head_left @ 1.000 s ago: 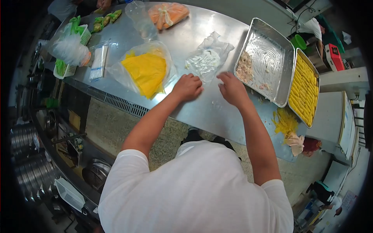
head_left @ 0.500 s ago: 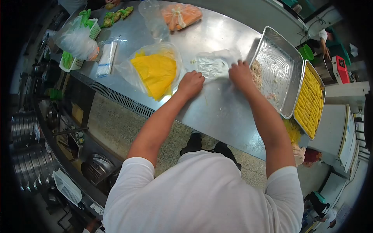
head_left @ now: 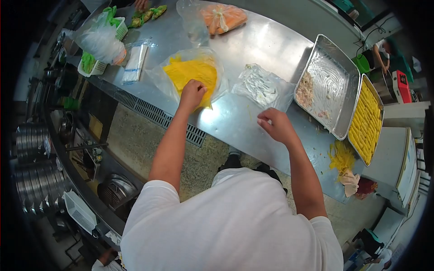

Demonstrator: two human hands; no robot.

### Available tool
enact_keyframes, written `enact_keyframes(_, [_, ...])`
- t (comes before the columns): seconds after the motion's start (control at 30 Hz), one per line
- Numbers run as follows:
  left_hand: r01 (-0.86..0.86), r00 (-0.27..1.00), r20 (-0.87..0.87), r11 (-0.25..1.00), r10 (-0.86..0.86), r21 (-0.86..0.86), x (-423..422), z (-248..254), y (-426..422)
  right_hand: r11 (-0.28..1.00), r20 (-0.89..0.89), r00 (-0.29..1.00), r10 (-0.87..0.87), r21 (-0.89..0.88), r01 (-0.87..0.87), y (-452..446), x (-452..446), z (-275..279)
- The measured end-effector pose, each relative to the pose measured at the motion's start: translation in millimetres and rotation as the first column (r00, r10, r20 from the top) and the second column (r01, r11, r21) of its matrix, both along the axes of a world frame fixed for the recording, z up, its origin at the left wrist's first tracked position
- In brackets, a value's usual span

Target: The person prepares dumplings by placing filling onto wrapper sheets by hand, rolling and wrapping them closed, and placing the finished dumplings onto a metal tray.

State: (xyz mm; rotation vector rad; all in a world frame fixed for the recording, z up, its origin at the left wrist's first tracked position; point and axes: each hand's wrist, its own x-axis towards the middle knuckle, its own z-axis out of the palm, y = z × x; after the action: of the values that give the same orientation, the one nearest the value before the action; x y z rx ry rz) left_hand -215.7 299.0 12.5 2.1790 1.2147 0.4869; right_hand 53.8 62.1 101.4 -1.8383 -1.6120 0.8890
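While the left hand (head_left: 193, 93) curls over thin yellow sheets (head_left: 203, 72) by the near edge of the table (head_left: 228, 121), its grip impossible to tell, the right hand (head_left: 266, 121), loosely bent with a narrow thumb gap, hangs beside crumpled plastic (head_left: 258, 86).

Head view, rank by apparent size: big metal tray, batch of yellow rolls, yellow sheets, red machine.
1. Big metal tray
2. Batch of yellow rolls and yellow sheets: too alike to rank; the left hand hides part of the sheets
3. Red machine
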Motion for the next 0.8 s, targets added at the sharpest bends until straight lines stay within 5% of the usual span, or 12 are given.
enact_keyframes(0.1, [-0.015, 1.0, 0.016, 1.0, 0.015, 0.025, -1, -8, 2, 0.99, -0.125, 0.991, 0.038, 0.143, -0.02, 27, -17, -3])
enact_keyframes(0.17, [0.072, 0.997, 0.001, 0.96, -0.075, 0.272, 5, -6, -6, 0.983, -0.139, 0.988, 0.064, 0.177, -0.039, 52, -29, -8])
enact_keyframes(0.4, [0.032, 0.999, -0.022, 0.999, -0.031, 0.012, -5, -10, 11, 0.984, -0.365, 0.93, -0.05, 0.139, 0.107, 118, -80, -30])
enact_keyframes(0.5, [0.105, 0.994, 0.021, 0.993, -0.107, 0.058, 1, -14, 4, 0.977, -0.348, 0.933, -0.09, 0.15, 0.15, 139, -88, -51])
enact_keyframes(0.6, [0.114, 0.994, -0.033, 0.953, -0.109, 0.28, 3, -7, -3, 0.97, -0.438, 0.882, -0.174, 0.08, 0.231, 148, -91, -67])
enact_keyframes(0.7, [0.067, 0.988, -0.142, 0.997, -0.064, 0.022, 1, 11, 0, 0.958, -0.52, 0.821, -0.235, 0.021, 0.288, 145, -87, -78])
enact_keyframes(0.77, [0.028, 0.994, -0.089, 0.918, -0.069, -0.395, -5, 35, -1, 0.951, -0.541, 0.8, -0.259, 0.0, 0.309, 142, -85, -80])
enact_keyframes(0.8, [0.028, 0.994, -0.089, 0.919, -0.068, -0.394, -8, 31, 1, 0.953, -0.556, 0.792, -0.252, 0.0, 0.304, 141, -84, -80])
